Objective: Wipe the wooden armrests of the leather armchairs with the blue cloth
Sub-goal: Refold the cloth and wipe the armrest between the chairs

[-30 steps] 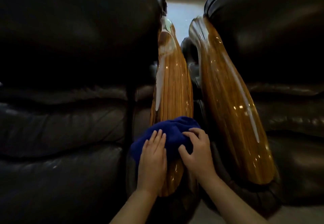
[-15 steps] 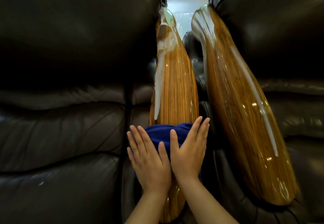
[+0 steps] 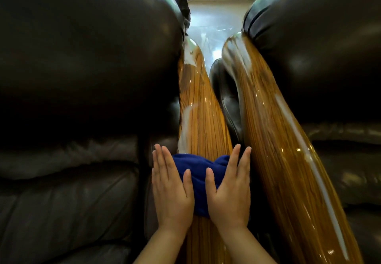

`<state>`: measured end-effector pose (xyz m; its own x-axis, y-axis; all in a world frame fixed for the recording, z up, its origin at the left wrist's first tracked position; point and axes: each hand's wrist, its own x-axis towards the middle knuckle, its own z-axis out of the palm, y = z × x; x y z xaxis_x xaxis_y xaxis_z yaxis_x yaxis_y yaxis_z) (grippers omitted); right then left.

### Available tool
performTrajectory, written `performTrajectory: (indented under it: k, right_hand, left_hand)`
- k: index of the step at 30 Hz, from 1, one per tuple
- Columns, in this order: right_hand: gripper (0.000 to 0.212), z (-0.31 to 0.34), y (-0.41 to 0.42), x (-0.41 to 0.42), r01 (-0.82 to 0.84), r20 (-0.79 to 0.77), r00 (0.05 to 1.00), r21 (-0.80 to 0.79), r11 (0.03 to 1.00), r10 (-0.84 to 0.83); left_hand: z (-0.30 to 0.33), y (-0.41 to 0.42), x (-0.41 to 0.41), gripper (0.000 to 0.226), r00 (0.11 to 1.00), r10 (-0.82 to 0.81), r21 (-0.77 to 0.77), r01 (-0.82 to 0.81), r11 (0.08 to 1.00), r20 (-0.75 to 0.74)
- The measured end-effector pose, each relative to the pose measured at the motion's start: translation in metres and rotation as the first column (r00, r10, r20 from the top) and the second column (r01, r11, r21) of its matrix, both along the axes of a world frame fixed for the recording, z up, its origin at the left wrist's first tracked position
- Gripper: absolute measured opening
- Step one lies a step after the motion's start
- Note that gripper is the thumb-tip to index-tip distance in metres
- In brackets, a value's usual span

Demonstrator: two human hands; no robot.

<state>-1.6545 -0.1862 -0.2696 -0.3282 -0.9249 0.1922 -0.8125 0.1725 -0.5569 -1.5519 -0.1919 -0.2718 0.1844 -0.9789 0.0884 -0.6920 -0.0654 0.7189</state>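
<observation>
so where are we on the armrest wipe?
Done: nothing clearly finished. In hand: left hand and right hand press the blue cloth flat on the left armrest, near its close end. Left: its bare far stretch, and the untouched right armrest.

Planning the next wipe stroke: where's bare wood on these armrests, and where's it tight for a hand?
Free: the left armrest ahead of the blue cloth, and the whole right armrest. Crowded: left hand and right hand flank the cloth; the dark gap between the armrests is narrow.
</observation>
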Motion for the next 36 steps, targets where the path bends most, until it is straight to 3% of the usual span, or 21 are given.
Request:
performTrajectory:
  k: [8,13,17,21,27,36]
  right_hand:
    - [0.075,0.019,-0.091,-0.01,-0.044,-0.011,0.999,0.027,0.999,0.044]
    - [0.071,0.035,-0.119,-0.014,-0.116,-0.014,0.993,0.119,0.986,0.119]
    - [0.068,0.043,-0.097,-0.023,-0.135,0.076,0.989,0.12,0.983,0.127]
    - [0.06,0.033,-0.081,-0.028,-0.296,0.195,0.946,0.192,0.936,0.26]
    - [0.059,0.032,-0.103,-0.025,-0.307,0.168,0.946,0.192,0.932,0.277]
    - [0.06,0.039,-0.2,-0.025,-0.415,0.276,0.891,0.17,0.894,0.361]
  left_hand:
    - [0.016,-0.084,-0.005,0.06,0.993,-0.061,-0.023,0.059,0.998,-0.096]
    - [0.028,-0.104,-0.005,0.064,0.996,-0.044,0.081,0.037,0.996,0.084]
    - [0.038,-0.084,0.0,0.064,0.976,-0.149,0.023,0.147,0.989,0.16]
    - [0.032,-0.076,-0.004,0.058,0.972,-0.225,0.09,0.218,0.972,0.075]
    - [0.031,-0.101,-0.008,0.063,0.976,-0.204,0.117,0.195,0.974,0.073]
    - [0.039,-0.199,-0.005,0.059,0.952,-0.296,0.147,0.283,0.948,0.08]
